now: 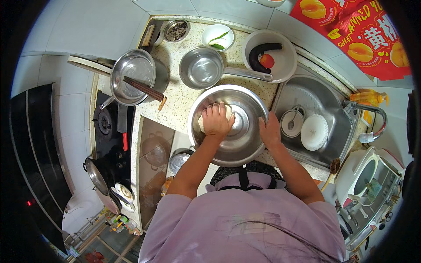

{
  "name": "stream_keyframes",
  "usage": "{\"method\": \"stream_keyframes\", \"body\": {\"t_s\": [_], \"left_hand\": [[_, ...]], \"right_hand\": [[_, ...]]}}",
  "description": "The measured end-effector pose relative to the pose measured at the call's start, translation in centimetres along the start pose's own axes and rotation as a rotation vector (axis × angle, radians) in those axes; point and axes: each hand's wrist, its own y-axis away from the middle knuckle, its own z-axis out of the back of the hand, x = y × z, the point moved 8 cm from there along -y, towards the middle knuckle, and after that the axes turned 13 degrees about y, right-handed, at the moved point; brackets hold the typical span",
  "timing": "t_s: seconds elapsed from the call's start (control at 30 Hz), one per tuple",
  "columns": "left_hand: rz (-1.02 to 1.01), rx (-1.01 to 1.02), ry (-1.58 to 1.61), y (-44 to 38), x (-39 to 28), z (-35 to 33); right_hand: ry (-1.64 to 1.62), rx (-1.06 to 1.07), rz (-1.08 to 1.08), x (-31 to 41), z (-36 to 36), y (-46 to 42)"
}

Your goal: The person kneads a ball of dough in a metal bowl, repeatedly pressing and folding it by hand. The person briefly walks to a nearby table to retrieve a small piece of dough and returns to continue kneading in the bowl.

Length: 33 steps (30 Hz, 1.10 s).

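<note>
A wide stainless steel bowl (245, 144) sits at the front edge of the speckled counter. Inside it, towards the left, lies a lump of pale dough (228, 111). My left hand (217, 121) presses over the dough with its fingers curved across the top, hiding most of it. My right hand (270, 131) grips the bowl's right rim, thumb on the inner side. Bare shiny metal shows in the bowl's middle, beside the dough.
Behind the bowl are a steel saucepan (199, 70), a white bowl (227, 40) with green peppers, and a basin (286, 70) holding an eggplant and a red fruit. Left stands a pot (131, 70) with chopsticks across it; right is a sink (315, 95) with dishes.
</note>
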Motion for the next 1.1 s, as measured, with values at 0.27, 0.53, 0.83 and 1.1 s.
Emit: {"method": "stream_keyframes", "body": {"t_s": [0.27, 0.53, 0.83, 1.1], "left_hand": [[0.02, 0.016, 0.261, -2.1, -0.7, 0.3], [0.087, 0.144, 0.418, 6.0, -2.2, 3.3], [-0.142, 0.121, 0.207, 0.8, -3.3, -0.5], [-0.357, 0.076, 0.382, -5.5, -4.5, -2.7]], "right_hand": [[-0.045, -0.147, 0.029, 0.4, 0.7, 1.0], [0.03, -0.172, -0.082, -0.5, 1.1, 1.5], [0.012, -0.119, -0.022, -0.1, 1.2, 1.3], [0.034, -0.105, -0.019, -0.7, 1.1, 1.7]]}}
